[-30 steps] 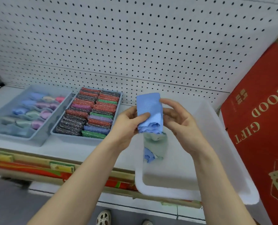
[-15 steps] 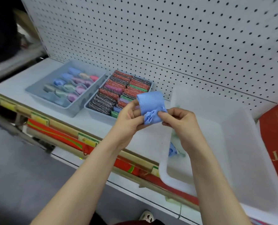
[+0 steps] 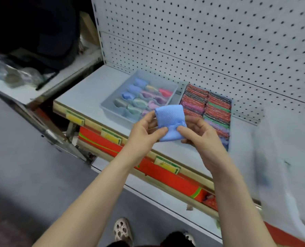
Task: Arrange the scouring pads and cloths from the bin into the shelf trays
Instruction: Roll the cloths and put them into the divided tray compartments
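Both hands share one folded blue cloth [image 3: 169,122]: my left hand [image 3: 144,132] has its thumb curled over the lower left edge, and my right hand [image 3: 199,138] pinches the lower right edge where the fabric bunches. I judge this two-sided grip is there to keep the fold from springing open while I square it up. The cloth hangs in the air above the front edge of the shelf [image 3: 87,93], touching nothing below. Just behind it sits the grey cloth tray [image 3: 110,108], its folded pastel cloths [image 3: 139,102] standing in rows, so a cloth held upright like mine should slot in the same way. Touching that tray on the right is the pad tray [image 3: 230,102], packed with scouring pads [image 3: 207,104] on edge. Toward the shelf's right end the white bin [image 3: 272,157] is badly blurred; I cannot tell what it holds. Behind everything rises the pegboard [image 3: 219,32].
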`<state>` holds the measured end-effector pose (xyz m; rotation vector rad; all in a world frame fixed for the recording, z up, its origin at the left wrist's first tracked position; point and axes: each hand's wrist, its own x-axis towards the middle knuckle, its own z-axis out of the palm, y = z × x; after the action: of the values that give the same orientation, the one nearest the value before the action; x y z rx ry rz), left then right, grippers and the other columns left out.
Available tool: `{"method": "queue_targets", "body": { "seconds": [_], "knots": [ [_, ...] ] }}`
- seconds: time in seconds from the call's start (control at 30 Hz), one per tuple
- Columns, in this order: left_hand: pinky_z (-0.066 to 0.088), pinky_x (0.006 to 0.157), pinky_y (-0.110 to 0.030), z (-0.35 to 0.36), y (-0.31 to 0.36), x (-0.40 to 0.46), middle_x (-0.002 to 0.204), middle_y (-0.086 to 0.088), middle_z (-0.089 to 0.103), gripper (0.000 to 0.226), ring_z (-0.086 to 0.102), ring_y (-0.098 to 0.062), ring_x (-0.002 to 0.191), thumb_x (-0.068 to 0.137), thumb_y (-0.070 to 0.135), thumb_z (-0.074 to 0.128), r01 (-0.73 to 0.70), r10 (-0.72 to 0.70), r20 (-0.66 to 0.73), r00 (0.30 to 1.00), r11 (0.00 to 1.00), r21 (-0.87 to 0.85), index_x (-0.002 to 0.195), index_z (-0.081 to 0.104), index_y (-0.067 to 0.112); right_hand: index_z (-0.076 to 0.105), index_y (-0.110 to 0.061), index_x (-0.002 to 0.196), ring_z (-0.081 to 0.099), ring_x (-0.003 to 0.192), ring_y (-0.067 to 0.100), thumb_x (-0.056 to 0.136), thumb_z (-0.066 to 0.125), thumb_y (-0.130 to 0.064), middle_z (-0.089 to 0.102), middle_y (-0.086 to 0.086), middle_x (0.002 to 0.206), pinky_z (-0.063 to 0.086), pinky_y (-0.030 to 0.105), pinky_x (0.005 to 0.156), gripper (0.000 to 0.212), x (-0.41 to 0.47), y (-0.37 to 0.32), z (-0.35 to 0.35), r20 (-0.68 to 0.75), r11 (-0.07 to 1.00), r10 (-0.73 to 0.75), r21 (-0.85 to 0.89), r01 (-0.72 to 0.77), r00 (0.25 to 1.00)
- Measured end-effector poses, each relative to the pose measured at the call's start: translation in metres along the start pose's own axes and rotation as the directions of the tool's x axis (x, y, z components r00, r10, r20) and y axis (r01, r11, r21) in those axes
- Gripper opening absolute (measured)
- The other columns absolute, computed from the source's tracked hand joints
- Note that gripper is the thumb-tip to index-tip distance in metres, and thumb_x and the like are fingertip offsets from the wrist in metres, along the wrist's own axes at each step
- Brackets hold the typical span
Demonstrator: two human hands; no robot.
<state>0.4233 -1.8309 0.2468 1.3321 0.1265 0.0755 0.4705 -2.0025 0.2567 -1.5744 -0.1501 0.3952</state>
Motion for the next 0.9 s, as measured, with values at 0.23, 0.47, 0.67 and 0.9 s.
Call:
{"method": "queue_targets", "body": {
  "seconds": [0.23, 0.47, 0.67, 0.9],
  "knots": [
    [0.059, 0.071, -0.034, -0.064, 0.003, 0.009, 0.107, -0.013, 0.069, 0.024, 0.07, -0.024, 0.09, 0.089, 0.0, 0.064, 0.103, -0.107, 0.037, 0.994, 0.99, 0.092, 0.111, 0.064, 0.008, 0.072, -0.012, 0.095, 0.059, 0.065, 0.014, 0.087, 0.054, 0.013, 0.068, 0.006, 0.085, 0.047, 0.023, 0.055, 0.032, 0.024, 0.007, 0.05, 0.174, 0.983, 0.051, 0.165, -0.08, 0.984],
    [0.058, 0.075, -0.026, -0.087, 0.011, 0.052, 0.106, -0.009, 0.07, 0.017, 0.07, -0.02, 0.094, 0.097, 0.016, 0.055, 0.24, -0.243, -0.062, 0.968, 0.97, -0.044, 0.108, 0.068, 0.011, 0.068, -0.012, 0.072, 0.064, 0.06, 0.014, 0.086, 0.051, 0.018, 0.069, 0.006, 0.077, 0.051, 0.022, 0.056, 0.037, 0.071, 0.006, 0.082, -0.031, 0.999, -0.036, 0.011, 0.036, 0.999],
    [0.058, 0.077, -0.024, -0.112, 0.02, 0.09, 0.116, -0.008, 0.066, 0.029, 0.068, -0.018, 0.1, 0.088, 0.006, 0.068, 0.163, -0.147, -0.111, 0.983, 0.973, 0.16, 0.116, 0.066, 0.016, 0.075, -0.023, 0.093, 0.07, 0.09, 0.031, 0.089, 0.055, -0.006, 0.073, 0.007, 0.102, 0.059, 0.039, 0.078, 0.027, 0.111, -0.012, 0.087, 0.07, 0.997, 0.015, -0.082, -0.009, 0.997],
    [0.059, 0.082, -0.033, -0.146, 0.023, 0.123, 0.108, -0.008, 0.07, 0.029, 0.071, -0.024, 0.088, 0.086, 0.007, 0.071, 0.101, -0.086, -0.067, 0.994, 0.953, 0.284, 0.114, 0.068, 0.015, 0.072, -0.012, 0.101, 0.066, 0.072, 0.015, 0.088, 0.071, -0.013, 0.071, 0.002, 0.078, 0.056, 0.028, 0.074, 0.013, 0.145, -0.015, 0.108, 0.111, 0.959, 0.231, -0.194, -0.206, 0.967]
  ]
}}
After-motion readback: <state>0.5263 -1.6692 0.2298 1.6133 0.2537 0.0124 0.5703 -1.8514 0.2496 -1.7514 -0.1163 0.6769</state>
